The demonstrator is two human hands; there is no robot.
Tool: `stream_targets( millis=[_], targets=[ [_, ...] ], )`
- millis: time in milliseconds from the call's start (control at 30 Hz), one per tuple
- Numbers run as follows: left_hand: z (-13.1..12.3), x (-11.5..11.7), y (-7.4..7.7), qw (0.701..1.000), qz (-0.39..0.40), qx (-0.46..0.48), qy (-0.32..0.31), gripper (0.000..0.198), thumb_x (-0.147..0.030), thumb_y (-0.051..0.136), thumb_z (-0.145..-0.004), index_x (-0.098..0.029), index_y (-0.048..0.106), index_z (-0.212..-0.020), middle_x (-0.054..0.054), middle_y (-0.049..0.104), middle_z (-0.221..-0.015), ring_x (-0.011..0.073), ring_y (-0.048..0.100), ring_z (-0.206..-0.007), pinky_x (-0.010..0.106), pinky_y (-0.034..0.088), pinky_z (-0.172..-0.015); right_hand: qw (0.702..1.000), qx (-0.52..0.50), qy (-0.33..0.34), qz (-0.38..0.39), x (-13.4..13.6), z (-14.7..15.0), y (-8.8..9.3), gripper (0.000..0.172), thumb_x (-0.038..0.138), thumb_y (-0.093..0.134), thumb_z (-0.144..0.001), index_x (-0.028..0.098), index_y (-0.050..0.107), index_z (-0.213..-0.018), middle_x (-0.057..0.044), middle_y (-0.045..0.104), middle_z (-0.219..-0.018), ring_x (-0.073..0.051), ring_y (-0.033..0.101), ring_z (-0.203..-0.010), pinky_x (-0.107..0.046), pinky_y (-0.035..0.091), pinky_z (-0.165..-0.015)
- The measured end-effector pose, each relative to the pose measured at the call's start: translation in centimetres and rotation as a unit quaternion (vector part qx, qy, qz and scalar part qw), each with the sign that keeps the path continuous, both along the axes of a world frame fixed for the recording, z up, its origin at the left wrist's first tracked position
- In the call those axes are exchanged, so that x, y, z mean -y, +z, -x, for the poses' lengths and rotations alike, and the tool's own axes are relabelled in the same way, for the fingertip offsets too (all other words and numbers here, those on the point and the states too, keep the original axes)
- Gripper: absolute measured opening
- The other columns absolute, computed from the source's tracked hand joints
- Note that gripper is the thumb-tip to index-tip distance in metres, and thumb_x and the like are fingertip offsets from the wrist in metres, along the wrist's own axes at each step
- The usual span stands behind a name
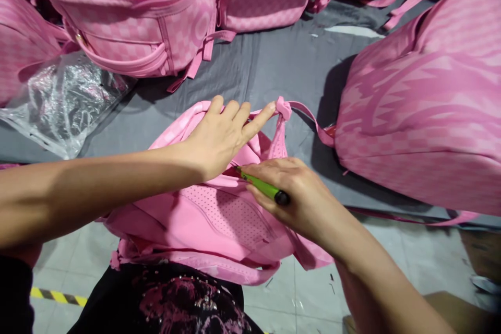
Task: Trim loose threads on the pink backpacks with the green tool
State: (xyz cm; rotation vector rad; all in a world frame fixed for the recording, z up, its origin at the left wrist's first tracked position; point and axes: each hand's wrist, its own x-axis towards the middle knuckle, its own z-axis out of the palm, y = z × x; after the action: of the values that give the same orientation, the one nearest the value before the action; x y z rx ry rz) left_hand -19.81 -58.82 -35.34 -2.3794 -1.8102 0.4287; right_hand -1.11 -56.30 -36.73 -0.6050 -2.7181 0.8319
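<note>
Gray table (270, 65); left hand (219, 135) splayed, right hand (299, 188) gripping green tool (263, 186).

Workshop, apparently for bags: matching pink backpacks (422, 115) were massed on a grey-covered table (270, 62); the tiled floor (313, 292) was marked with yellow-and-black tape (58, 296).

The held backpack (230, 214) lies over the near edge of the table (270, 62), and from the person's side I see a plastic bag (66, 99) to its left, a second backpack (422, 94) to its right, more backpacks (262, 0) behind it.
</note>
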Motion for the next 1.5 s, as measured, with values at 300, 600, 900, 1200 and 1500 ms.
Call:
stream_targets(
  millis=[300, 600, 900, 1200, 1500],
  targets=[
    [-0.1, 0.2, 0.1, 1.0, -0.002, -0.002, -0.004, 0.09, -0.026, 0.052, -0.092, -0.015, -0.003, -0.162, 0.016, 0.045, -0.146, 0.0311, 0.047, -0.12, 0.048, 0.033, -0.109, 1.0, -0.015, 0.005, 0.021, 0.3, 0.3, 0.3, 0.015, 0.019, 0.057, -0.096, 0.018, 0.072, -0.098, -0.005, 0.077, -0.087, -0.017, 0.07, -0.076, -0.031, 0.052, -0.073],
    [2.2, 0.2, 2.6, 0.996, 0.085, -0.001, -0.004, 0.108, -0.034, 0.065, -0.086, -0.027, -0.012, -0.161, 0.012, 0.011, -0.169, 0.0396, 0.028, -0.145, 0.055, 0.031, -0.113, 0.996, -0.062, -0.046, 0.044, 1.4, 0.2, -1.3, 0.022, 0.02, 0.062, -0.093, 0.018, 0.072, -0.112, -0.006, 0.079, -0.104, -0.02, 0.075, -0.088, -0.035, 0.056, -0.082],
    [2.2, 2.9, 4.5, 0.99, 0.096, -0.047, 0.09, 0.118, -0.023, 0.077, -0.081, -0.029, -0.01, -0.161, 0.019, -0.012, -0.169, 0.0431, 0.031, -0.141, 0.051, 0.055, -0.09, 0.969, -0.222, -0.101, 0.034, 4.9, 3.4, -3.4, 0.026, 0.021, 0.063, -0.093, 0.018, 0.071, -0.118, -0.006, 0.079, -0.105, -0.02, 0.074, -0.085, -0.041, 0.055, -0.084],
    [4.2, 1.9, 3.6, 0.994, 0.104, -0.015, 0.019, 0.098, -0.017, 0.057, -0.089, -0.024, -0.007, -0.162, 0.018, 0.012, -0.167, 0.0368, 0.041, -0.132, 0.046, 0.053, -0.097, 0.971, -0.195, -0.119, 0.075, 4.4, 3.0, -3.8, 0.028, 0.025, 0.062, -0.093, 0.019, 0.072, -0.119, -0.007, 0.079, -0.105, -0.021, 0.074, -0.085, -0.042, 0.057, -0.084],
    [4.3, 0.4, 4.9, 0.979, 0.193, -0.021, 0.062, 0.114, -0.007, 0.063, -0.079, -0.034, -0.011, -0.16, 0.015, -0.014, -0.169, 0.038, 0.035, -0.142, 0.041, 0.049, -0.101, 0.976, -0.173, -0.104, 0.075, 3.8, 3.0, -2.9, 0.029, 0.023, 0.059, -0.095, 0.016, 0.071, -0.121, -0.007, 0.08, -0.094, -0.019, 0.072, -0.074, -0.04, 0.057, -0.077]
  ],
)
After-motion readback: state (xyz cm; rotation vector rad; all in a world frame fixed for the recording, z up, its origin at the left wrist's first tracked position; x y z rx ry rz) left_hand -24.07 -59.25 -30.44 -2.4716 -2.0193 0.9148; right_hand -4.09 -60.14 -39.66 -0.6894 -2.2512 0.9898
